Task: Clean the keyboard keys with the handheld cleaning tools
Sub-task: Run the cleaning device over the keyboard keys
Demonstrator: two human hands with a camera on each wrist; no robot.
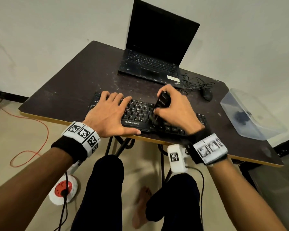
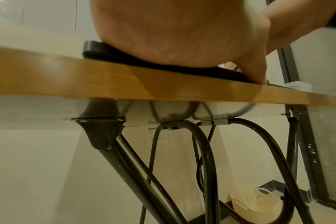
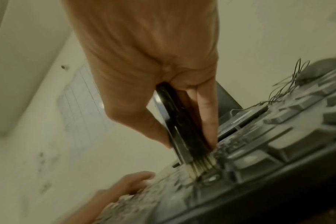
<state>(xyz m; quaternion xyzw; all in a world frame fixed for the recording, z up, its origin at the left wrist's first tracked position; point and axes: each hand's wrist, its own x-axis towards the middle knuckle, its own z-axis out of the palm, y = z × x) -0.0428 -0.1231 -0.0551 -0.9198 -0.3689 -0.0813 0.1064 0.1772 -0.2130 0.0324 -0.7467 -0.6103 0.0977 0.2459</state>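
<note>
left hand point(image 1: 107, 114) flat, pinning keyboard point(image 1: 137, 114) | right hand point(image 1: 175, 109) gripping brush point(image 1: 161, 104) | risk: hard scrubbing pops keys

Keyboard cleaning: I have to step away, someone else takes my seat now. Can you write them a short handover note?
Left hand: open, flat on the left half of the keyboard, steadying it at the near table edge.
Right hand: grips the black brush, bristles down among the mid-row keys.
Done: cannot tell which keys; the right wrist view shows dust still on them.
Left: brush on across the rows. The laptop and mouse sit behind; a clear box lies at the right.
</note>
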